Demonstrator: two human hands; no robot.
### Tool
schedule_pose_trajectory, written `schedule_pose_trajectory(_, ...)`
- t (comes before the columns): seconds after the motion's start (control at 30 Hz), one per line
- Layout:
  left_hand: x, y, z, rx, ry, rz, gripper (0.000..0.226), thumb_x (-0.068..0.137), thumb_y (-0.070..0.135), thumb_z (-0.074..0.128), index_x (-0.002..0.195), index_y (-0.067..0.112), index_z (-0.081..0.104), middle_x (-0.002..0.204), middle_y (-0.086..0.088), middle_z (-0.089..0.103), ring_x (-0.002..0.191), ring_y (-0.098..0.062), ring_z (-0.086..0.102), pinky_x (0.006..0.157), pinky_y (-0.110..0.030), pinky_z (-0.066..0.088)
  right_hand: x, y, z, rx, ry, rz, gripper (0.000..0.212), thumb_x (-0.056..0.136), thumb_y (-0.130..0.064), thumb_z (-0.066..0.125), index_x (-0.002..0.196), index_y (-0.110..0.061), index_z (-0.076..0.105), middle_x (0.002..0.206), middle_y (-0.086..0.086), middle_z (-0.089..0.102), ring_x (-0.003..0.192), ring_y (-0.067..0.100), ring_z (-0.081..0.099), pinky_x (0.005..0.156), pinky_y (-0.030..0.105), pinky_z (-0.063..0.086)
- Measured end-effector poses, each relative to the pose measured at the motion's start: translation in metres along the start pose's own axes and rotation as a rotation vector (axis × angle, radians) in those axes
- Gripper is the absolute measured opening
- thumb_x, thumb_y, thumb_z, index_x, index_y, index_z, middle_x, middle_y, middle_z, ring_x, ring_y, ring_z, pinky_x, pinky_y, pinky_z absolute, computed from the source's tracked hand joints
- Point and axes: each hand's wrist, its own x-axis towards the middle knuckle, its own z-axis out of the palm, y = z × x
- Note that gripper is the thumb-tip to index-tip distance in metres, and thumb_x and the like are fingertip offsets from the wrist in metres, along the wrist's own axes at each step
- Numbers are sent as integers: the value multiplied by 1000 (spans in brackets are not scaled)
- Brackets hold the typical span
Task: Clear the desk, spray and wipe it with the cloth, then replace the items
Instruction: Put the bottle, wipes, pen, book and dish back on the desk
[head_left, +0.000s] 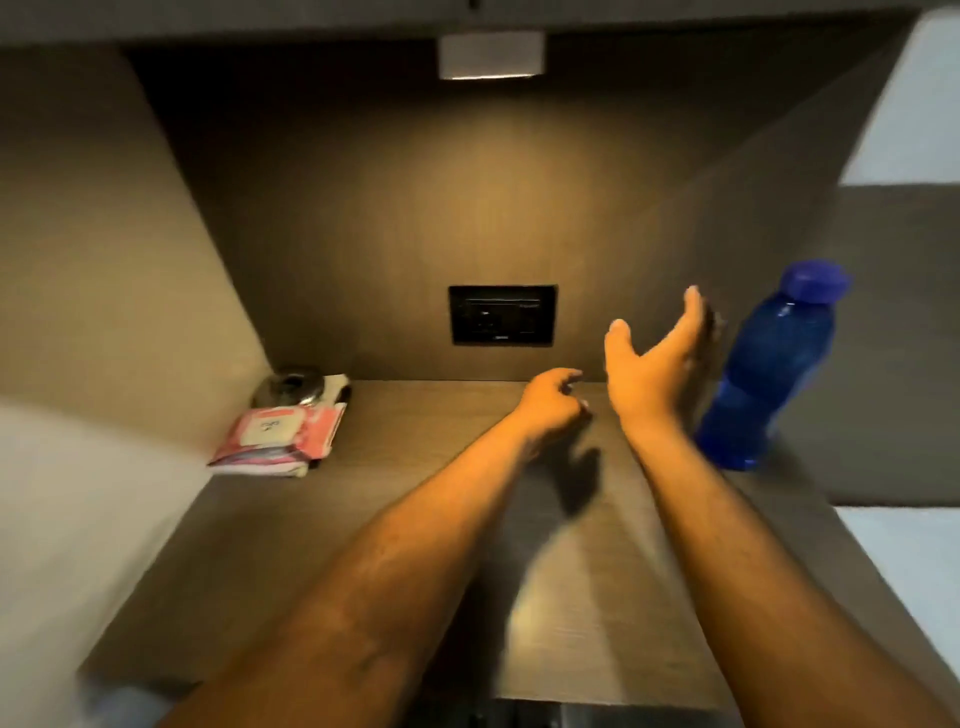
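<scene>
A wooden desk (415, 519) sits in a recessed niche. A blue plastic bottle (769, 374) with a blue cap stands at the desk's right edge. My right hand (660, 364) is open with fingers spread, just left of the bottle and apart from it; a dark object behind the hand is mostly hidden. My left hand (553, 405) hovers over the desk's middle rear, fingers loosely curled and holding nothing. A pink wipes pack (280, 436) lies on a stack at the back left, with a round metallic object (291, 387) behind it.
A black wall socket (503, 315) is set in the back panel. A small lamp (491, 54) glows under the shelf above. Side panels close in the niche on the left and right. A blurred pale surface (62, 519) fills the left foreground.
</scene>
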Motion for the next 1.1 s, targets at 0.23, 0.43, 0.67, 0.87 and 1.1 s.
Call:
schedule_pose_trajectory(0.23, -39, -96, -209, 238, 375, -189, 61, 82, 1, 68, 139, 4, 45, 141, -15, 49, 128, -28, 48, 106, -36, 39, -115, -77, 117, 21, -894, 121, 53, 86, -36, 69, 128, -5, 59, 125, 16, 65, 116, 30, 60, 95, 35, 45)
schedule_pose_trajectory(0.43, -95, -138, -301, 378, 473, -356, 54, 80, 15, 67, 131, 26, 53, 132, -5, 58, 113, -28, 58, 100, -34, 45, -187, -105, 187, -12, -1117, 257, 40, 85, -36, 70, 112, -7, 65, 115, 15, 69, 98, 29, 64, 78, 33, 48)
schedule_pose_trajectory(0.67, -111, -164, -310, 290, 439, -365, 47, 84, 12, 60, 129, 22, 54, 127, -5, 63, 107, -26, 61, 88, -34, 50, -219, -115, 220, 75, -1121, 369, 10, 91, -17, 64, 101, -18, 67, 108, 6, 73, 88, 20, 68, 81, 34, 57)
schedule_pose_trajectory(0.87, -98, -179, -310, 529, 370, -321, 51, 85, 21, 64, 134, 23, 48, 132, -7, 59, 117, -29, 57, 95, -38, 49, -224, -113, 236, 21, -964, 411, 15, 93, -17, 61, 105, -12, 70, 108, 10, 73, 94, 27, 68, 81, 37, 57)
schedule_pose_trajectory(1.1, -82, -175, -302, 1267, 272, -88, 61, 84, 14, 67, 139, 21, 41, 139, -8, 48, 122, -31, 51, 94, -42, 47, -207, -102, 246, -311, -866, 355, 27, 85, -22, 73, 69, -17, 52, 88, 8, 65, 70, 19, 56, 61, 33, 47)
